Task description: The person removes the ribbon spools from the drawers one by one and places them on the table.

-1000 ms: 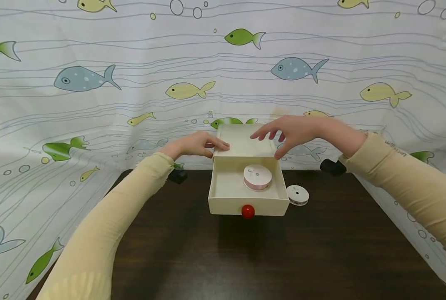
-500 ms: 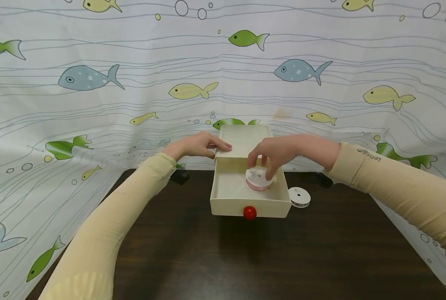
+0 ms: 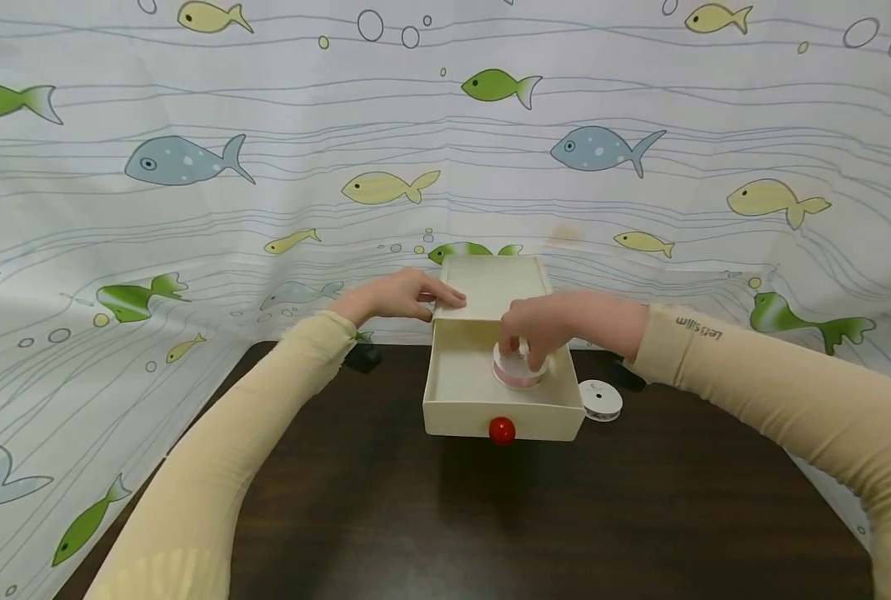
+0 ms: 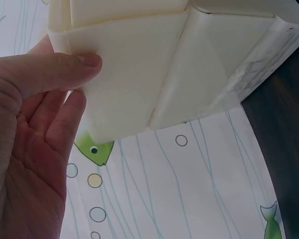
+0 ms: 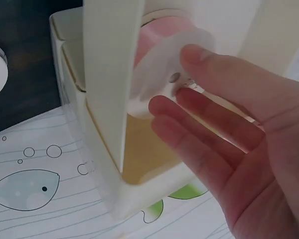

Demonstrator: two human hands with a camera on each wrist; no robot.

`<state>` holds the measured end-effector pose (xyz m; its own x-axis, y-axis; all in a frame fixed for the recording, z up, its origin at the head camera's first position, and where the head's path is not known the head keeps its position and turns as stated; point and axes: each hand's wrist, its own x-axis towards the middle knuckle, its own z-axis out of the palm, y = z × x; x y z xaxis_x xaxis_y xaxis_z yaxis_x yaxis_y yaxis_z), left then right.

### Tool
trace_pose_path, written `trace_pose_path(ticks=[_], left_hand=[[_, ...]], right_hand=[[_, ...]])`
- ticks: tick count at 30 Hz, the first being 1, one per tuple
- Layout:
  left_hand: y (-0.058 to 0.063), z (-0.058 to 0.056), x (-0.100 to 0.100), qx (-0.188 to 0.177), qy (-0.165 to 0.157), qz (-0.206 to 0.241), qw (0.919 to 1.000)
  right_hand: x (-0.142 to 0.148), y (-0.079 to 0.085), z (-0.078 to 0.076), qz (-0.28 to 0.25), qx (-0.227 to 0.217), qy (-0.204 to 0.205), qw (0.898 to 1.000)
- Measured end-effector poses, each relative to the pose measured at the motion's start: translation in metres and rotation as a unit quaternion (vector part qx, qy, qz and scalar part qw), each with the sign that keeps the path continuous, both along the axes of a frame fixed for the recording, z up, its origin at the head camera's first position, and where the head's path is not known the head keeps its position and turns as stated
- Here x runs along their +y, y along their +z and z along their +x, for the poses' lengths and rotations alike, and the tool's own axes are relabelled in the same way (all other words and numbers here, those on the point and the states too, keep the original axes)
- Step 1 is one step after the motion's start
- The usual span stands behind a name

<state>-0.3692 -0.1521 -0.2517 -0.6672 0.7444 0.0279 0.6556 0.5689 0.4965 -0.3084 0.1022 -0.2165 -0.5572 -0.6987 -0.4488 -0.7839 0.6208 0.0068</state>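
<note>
A cream drawer box (image 3: pixel 490 279) has its drawer (image 3: pixel 453 375) pulled out, with a red round knob (image 3: pixel 502 431) on the front. My left hand (image 3: pixel 396 296) holds the box's left top edge; in the left wrist view its thumb (image 4: pixel 72 69) lies against the box's side. Inside the drawer is a pink ribbon spool (image 3: pixel 518 375) with white faces. My right hand (image 3: pixel 546 321) reaches down over it. In the right wrist view the thumb and fingertips lie over the spool's white face (image 5: pixel 154 82), spread apart and loosely bent.
A second white ribbon spool (image 3: pixel 601 400) lies on the dark table (image 3: pixel 490 525), just right of the drawer. Behind and at both sides hangs a white sheet (image 3: pixel 302 108) printed with fish.
My right hand has come down from above the box to the pink ribbon spool in the drawer. The left hand has stayed on the box. The view has shifted slightly.
</note>
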Motion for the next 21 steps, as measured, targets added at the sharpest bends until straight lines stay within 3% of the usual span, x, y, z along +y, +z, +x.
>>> trace_pose_path(ticks=[10,17,21], left_hand=[[0.002,0.002,0.000,-0.002,-0.004,0.004,1.0000],[0.001,0.001,0.000,-0.006,-0.003,0.005,1.0000],[0.000,0.001,0.000,-0.012,-0.005,0.010,0.9999]], right_hand=[[-0.006,-0.007,-0.002,-0.023,0.000,0.032,0.999],[-0.022,-0.012,0.000,-0.064,-0.029,0.081,0.994],[-0.029,-0.012,0.000,-0.071,-0.017,0.105,0.992]])
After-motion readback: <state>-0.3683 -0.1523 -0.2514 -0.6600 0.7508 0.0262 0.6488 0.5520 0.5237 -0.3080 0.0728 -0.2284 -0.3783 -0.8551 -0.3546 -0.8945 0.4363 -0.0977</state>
